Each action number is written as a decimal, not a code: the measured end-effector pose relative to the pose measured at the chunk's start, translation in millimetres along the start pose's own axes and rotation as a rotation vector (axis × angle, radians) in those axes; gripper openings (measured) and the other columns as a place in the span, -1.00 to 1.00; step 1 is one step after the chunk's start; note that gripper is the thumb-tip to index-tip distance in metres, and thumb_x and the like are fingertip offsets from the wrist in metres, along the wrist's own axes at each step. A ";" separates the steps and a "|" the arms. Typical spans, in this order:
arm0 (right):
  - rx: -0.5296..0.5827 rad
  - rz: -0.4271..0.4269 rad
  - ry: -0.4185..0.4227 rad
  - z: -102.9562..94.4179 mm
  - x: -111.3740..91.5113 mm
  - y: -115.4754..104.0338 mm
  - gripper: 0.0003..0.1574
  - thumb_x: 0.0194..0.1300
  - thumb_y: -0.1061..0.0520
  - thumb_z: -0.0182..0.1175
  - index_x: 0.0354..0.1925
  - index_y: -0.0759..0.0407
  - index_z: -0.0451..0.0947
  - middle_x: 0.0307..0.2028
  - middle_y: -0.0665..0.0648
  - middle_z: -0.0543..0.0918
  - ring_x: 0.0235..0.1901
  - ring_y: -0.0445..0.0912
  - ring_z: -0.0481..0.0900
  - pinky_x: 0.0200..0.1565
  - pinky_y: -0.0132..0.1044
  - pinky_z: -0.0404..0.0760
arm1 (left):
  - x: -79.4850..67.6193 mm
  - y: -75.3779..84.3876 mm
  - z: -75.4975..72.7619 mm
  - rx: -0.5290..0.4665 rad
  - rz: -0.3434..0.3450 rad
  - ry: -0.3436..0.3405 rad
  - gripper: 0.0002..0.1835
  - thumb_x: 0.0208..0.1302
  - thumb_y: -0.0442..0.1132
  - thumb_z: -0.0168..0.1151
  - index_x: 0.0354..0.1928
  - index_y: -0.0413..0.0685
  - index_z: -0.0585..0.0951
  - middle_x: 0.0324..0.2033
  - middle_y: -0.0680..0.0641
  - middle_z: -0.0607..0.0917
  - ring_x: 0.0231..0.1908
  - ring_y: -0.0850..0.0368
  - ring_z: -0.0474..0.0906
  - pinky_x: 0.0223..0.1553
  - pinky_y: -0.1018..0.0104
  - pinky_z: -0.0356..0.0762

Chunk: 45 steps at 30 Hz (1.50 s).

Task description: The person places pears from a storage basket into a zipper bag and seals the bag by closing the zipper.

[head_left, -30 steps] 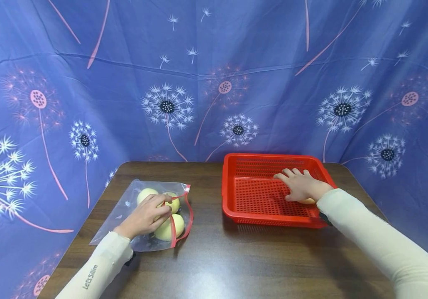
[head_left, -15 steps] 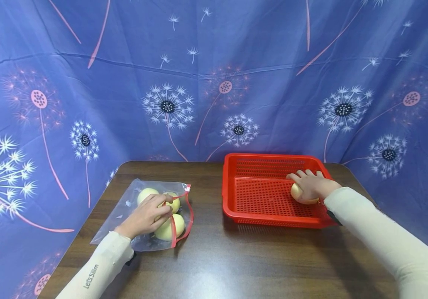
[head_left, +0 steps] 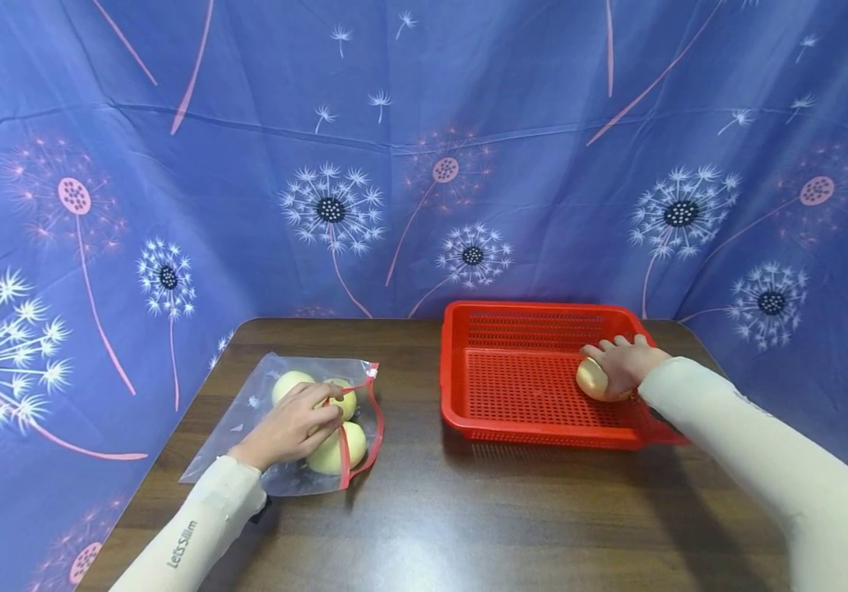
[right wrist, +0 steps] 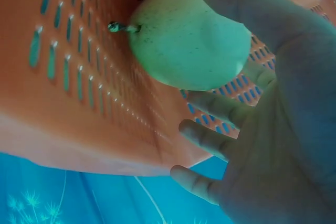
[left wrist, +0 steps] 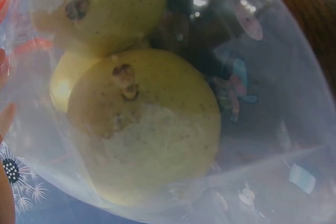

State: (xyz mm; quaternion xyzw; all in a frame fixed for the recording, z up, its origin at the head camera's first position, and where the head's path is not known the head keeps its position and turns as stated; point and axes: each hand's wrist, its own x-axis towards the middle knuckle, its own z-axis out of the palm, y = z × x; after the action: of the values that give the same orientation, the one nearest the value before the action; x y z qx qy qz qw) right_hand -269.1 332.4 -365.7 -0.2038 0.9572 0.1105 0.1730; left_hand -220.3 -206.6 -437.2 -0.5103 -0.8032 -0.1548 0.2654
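Note:
In the head view my left hand (head_left: 293,427) pinches the red-edged mouth of a clear zip bag (head_left: 234,440), which lies on the table. Several yellow-green pears (left wrist: 144,124) sit inside the bag, speckled and seen through the plastic in the left wrist view. My right hand (head_left: 629,364) reaches into a red plastic basket (head_left: 520,432) over a single pear (head_left: 592,380). The right wrist view has this pear (right wrist: 184,40) at the basket's wall, stem outward. My thumb lies over its side. The other fingers are spread and fairly straight; the index tip is hidden behind the fruit.
A brown wooden table (head_left: 424,501) carries both bag and basket, with a gap between them. A blue cloth with dandelion prints (head_left: 394,164) hangs behind the table and along its sides. The bag's white slider (head_left: 373,373) sits at its far corner.
My right hand has moved right and come down over the pear in the basket, and more of the pear now shows. My left hand and the bag have stayed put.

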 end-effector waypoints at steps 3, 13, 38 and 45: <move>-0.021 0.015 -0.034 -0.3 2.9 0.8 0.00 0.02 -0.08 0.42 0.30 0.32 0.29 0.07 0.43 0.52 0.07 0.37 0.42 -0.05 0.20 0.38 | -0.7 -0.2 0.7 0.004 0.003 -0.001 -0.65 0.58 -0.03 -0.12 -0.36 0.02 0.54 -0.12 -0.18 0.63 -0.06 -0.05 0.58 -0.04 -0.05 0.49; -0.100 0.043 -0.062 7.6 10.5 -1.5 0.00 0.02 -0.02 0.44 0.34 0.26 0.26 -0.05 0.36 0.58 0.02 0.31 0.48 -0.05 0.12 0.43 | 0.2 0.1 -0.2 0.004 0.005 0.003 -0.65 0.58 -0.04 -0.12 -0.36 0.01 0.54 -0.13 -0.18 0.63 -0.06 -0.06 0.58 -0.04 -0.03 0.49; -0.031 -0.054 0.032 12.8 21.7 6.0 -0.09 0.06 -0.10 0.45 0.26 0.14 0.26 -0.02 0.42 0.51 0.05 0.42 0.43 0.09 0.35 0.34 | 0.0 1.6 -1.7 0.011 -0.014 -0.008 -0.66 0.57 -0.04 -0.10 -0.36 0.02 0.54 -0.11 -0.18 0.63 -0.03 -0.07 0.57 0.00 -0.05 0.48; 0.001 -0.108 0.113 7.2 14.6 6.0 -0.10 -0.07 -0.03 0.52 0.18 0.10 0.33 -0.14 0.30 0.53 -0.07 0.31 0.48 -0.05 0.26 0.42 | 0.4 2.5 -1.9 0.008 -0.028 -0.026 -0.65 0.57 -0.04 -0.10 -0.35 0.03 0.55 -0.09 -0.17 0.64 -0.03 -0.05 0.57 0.03 -0.02 0.47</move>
State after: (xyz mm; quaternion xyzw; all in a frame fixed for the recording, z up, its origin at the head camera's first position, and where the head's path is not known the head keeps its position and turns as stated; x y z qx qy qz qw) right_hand -282.1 334.6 -377.0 -0.2610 0.9531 0.0889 0.1247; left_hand -217.7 -206.2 -435.5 -0.5001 -0.8143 -0.1485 0.2547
